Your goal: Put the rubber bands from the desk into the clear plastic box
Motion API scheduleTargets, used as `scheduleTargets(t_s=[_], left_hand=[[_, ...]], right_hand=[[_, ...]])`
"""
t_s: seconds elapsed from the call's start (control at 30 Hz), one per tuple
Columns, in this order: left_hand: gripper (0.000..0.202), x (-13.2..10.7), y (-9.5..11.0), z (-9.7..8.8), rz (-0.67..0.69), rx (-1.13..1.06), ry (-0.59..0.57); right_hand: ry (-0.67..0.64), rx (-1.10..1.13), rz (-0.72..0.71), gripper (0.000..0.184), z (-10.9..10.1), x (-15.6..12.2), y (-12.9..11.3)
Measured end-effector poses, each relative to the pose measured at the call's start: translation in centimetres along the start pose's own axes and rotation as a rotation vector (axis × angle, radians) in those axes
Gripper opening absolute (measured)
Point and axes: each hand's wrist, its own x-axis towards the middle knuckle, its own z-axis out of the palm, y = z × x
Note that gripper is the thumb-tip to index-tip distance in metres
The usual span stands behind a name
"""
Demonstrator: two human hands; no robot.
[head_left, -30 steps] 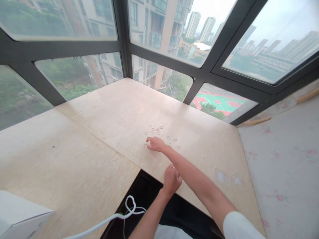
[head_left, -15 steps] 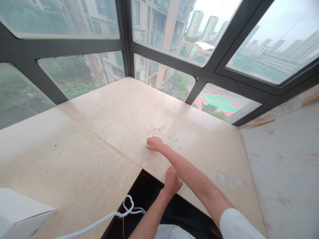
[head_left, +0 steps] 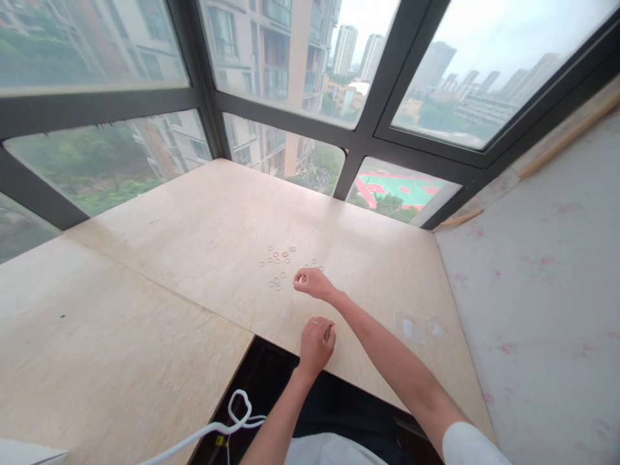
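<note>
Several small thin rings point(head_left: 278, 261) lie loosely scattered on the pale tabletop. A nearer cluster of rings point(head_left: 277, 281) is just left of my right hand point(head_left: 314, 283). That hand hovers low over the table, thumb and fingertips closed in a pinch; whatever is between them is too small to make out. More rings point(head_left: 314, 261) show just beyond it, partly covered by the hand. Close to the table's front edge, my left hand point(head_left: 317, 343) is curled closed with a ring on one finger. Its palm is hidden, so what it holds cannot be seen.
Small clear plastic bags point(head_left: 411, 328) lie on the table to the right. A white cable point(head_left: 223, 427) loops over the dark gap at the front. The corner of a white box point(head_left: 29, 452) is at lower left. Windows and a papered wall point(head_left: 523, 303) border the tabletop.
My view has turned to the right. My right hand has moved right across the rings, uncovering a nearer cluster and partly covering the right-hand group. The left hand stays low and curled.
</note>
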Motion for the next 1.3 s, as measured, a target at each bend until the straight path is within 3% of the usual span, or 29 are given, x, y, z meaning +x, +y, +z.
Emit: scheduleTargets(t_s=[0.33,0.47,0.6,0.87,1.13,1.3], left_hand=[[0.015,0.1,-0.4,0.4,0.014,0.008,0.018],[0.015,0.3,-0.4,0.6,0.014,0.041,0.019],[0.015,0.4,-0.4,0.8,0.02,0.077,0.024],[0.023,0.7,-0.3,1.1,0.027,0.142,0.049],[0.022,0.8,-0.3,1.3,0.058,0.169,0.072],[0.021,0.8,-0.4,1.3,0.052,0.161,0.065]], right_hand=[[0.339,0.289,0.309,0.022,-8.6,-15.2,11.5],[0.484,0.31,0.437,0.024,-10.6,-20.8,15.6],[0.571,0.314,0.522,0.025,-11.2,-24.7,18.6],[0.639,0.287,0.56,0.023,-10.6,-26.4,21.0],[0.693,0.223,0.548,0.019,-10.6,-26.0,21.0],[0.815,0.214,0.556,0.024,-10.1,-26.4,20.8]])
